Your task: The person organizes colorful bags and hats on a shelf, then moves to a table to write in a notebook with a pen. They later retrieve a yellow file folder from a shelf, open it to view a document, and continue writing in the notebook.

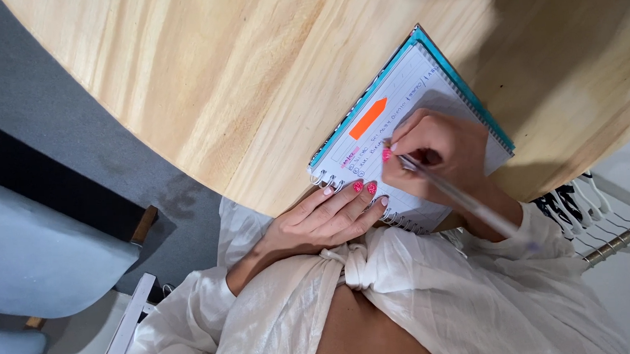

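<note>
a spiral-bound notebook (424,87) with a teal cover edge lies open on the round wooden surface (219,82), right of centre in the frame, tilted so that its wire binding runs along the edge nearest the person. the visible page is lined and carries handwriting, too small to make out. an orange arrow-shaped sticky flag (368,119) sits on the page, just left of the writing hand.

the right hand (438,157) rests on the page at centre right. its fingers (406,134) are pressed together and pinch a slim pen (465,200) with a clear barrel; the pen tip meets the paper near the upper lines of the page, and the barrel slants away toward the lower right of the frame.

the left hand (327,215) lies flat at the lower centre, palm down. its fingers (351,196) are extended and held close together, with the pink-painted tips touching the spiral binding at the lower corner of the notebook. it holds nothing.

both arms wear loose white sleeves; a white knotted top (405,293) fills the lower part of the frame. a grey upholstered chair (42,245) stands at the left edge on a dark grey floor (35,90). a rack with white hangers (600,221) shows at the lower right.
</note>
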